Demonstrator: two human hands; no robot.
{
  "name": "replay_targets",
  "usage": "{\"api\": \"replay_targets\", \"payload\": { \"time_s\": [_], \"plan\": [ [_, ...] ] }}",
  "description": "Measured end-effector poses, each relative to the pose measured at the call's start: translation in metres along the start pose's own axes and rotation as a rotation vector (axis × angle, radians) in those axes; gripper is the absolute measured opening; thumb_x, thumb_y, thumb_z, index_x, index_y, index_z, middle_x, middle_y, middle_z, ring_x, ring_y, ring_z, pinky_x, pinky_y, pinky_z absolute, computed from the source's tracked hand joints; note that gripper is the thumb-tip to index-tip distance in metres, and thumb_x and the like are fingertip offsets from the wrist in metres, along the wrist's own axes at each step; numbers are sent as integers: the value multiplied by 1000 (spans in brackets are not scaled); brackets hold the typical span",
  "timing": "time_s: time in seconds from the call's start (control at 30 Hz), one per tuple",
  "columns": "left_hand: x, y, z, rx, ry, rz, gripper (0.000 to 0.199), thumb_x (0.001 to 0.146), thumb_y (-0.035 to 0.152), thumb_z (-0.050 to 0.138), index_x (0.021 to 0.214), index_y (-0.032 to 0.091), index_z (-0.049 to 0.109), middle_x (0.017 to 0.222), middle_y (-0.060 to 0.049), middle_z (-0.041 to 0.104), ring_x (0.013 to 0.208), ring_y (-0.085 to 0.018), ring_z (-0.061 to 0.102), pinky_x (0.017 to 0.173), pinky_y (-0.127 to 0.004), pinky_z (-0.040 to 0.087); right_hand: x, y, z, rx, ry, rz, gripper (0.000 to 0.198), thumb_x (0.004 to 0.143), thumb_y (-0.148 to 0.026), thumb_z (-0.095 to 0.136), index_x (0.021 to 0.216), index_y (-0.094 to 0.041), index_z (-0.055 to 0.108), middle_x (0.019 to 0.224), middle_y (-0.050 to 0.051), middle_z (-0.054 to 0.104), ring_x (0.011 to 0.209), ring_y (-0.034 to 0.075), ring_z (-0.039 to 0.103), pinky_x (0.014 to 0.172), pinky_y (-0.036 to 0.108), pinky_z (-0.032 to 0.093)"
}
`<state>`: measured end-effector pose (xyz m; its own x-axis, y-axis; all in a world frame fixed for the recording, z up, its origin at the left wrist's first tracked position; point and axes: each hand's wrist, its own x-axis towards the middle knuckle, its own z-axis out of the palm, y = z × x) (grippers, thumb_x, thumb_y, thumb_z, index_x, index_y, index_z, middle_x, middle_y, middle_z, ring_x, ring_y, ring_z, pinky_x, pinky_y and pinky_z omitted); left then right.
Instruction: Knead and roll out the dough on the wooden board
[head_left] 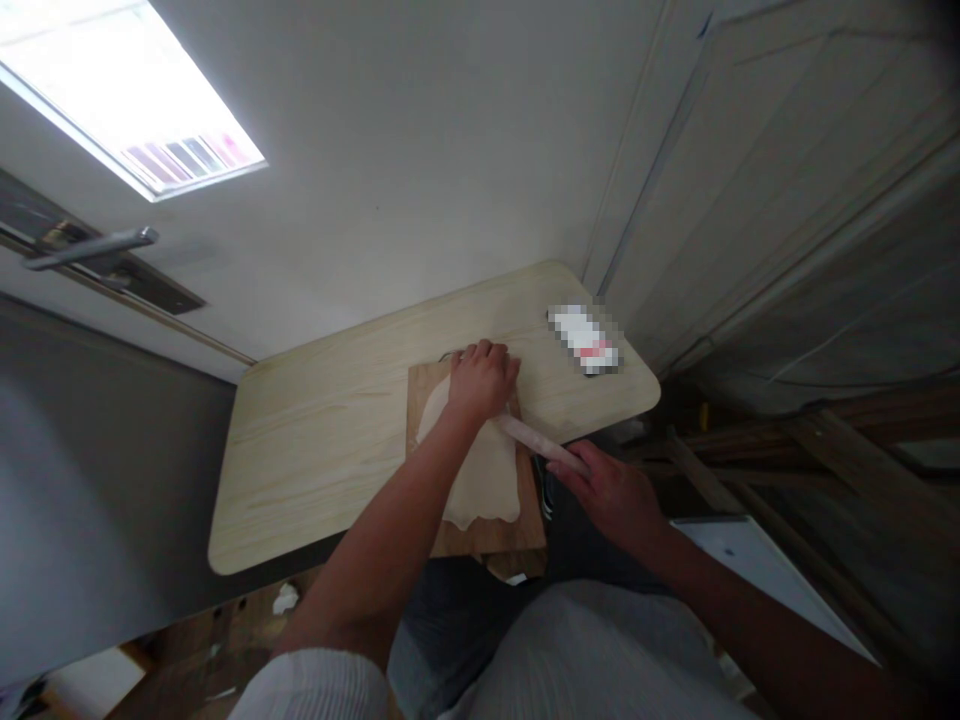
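Observation:
A flattened sheet of pale dough (484, 480) covers most of a wooden cutting board (530, 505), its near edge wavy. My left hand (482, 380) is over the far part of the dough, fingers bent near the board's far edge. The light rolling pin (540, 440) slants from beneath that palm, which hides its far end, toward the lower right. Its near end is in my right hand (604, 490), the fingers wrapped around it just beyond the board's right side.
The board rests on a light wood-grain table (322, 420) with rounded corners and overhangs its near edge. A phone-like object (585, 338), blurred out, lies at the right. Behind stands a white door with a metal handle (97, 248). Wooden beams (750, 470) are at the right.

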<state>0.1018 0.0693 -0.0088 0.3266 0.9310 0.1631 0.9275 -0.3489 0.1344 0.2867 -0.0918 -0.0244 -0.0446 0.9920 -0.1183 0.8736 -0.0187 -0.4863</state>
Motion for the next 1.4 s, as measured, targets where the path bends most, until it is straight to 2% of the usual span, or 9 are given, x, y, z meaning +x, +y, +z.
{"api": "replay_targets", "payload": {
  "time_s": [0.33,0.53,0.83,1.0,1.23,1.4],
  "plan": [
    [13,5,3,14,-8,-24,43,101,48,32,103,19,65,113,-11,63,110,-26,55,97,-42,37,7,8,-3,17,13,-9,48,96,-63,39,94,-25,68,81,3,72,72,21,67,60,29,34],
    [21,9,3,-3,15,-37,47,102,46,28,97,19,66,106,-11,67,105,-25,59,95,-41,36,12,10,-5,66,11,10,51,96,-65,38,96,-25,70,83,4,73,75,21,67,62,29,37],
    [33,13,4,8,-25,-84,46,102,43,29,100,18,67,105,-11,69,102,-24,62,93,-41,38,19,14,-8,80,50,50,52,93,-67,40,98,-26,71,81,4,73,70,20,67,59,27,37],
    [42,15,6,13,-35,-49,47,101,41,28,99,17,68,103,-11,70,98,-25,63,89,-42,40,24,15,-12,112,56,78,53,93,-68,40,94,-24,71,77,4,73,68,20,67,59,27,36],
    [58,18,9,24,-123,-66,51,100,44,27,103,16,70,107,-14,70,100,-26,64,92,-43,40,34,18,-19,112,73,92,53,94,-65,39,92,-23,70,75,5,72,64,19,66,58,28,36],
    [62,21,9,43,-163,-44,50,98,44,32,104,15,72,107,-16,71,99,-27,65,91,-42,43,38,21,-20,103,-17,46,47,90,-66,47,90,-24,68,73,3,71,66,19,65,57,27,35]
  ]
}}
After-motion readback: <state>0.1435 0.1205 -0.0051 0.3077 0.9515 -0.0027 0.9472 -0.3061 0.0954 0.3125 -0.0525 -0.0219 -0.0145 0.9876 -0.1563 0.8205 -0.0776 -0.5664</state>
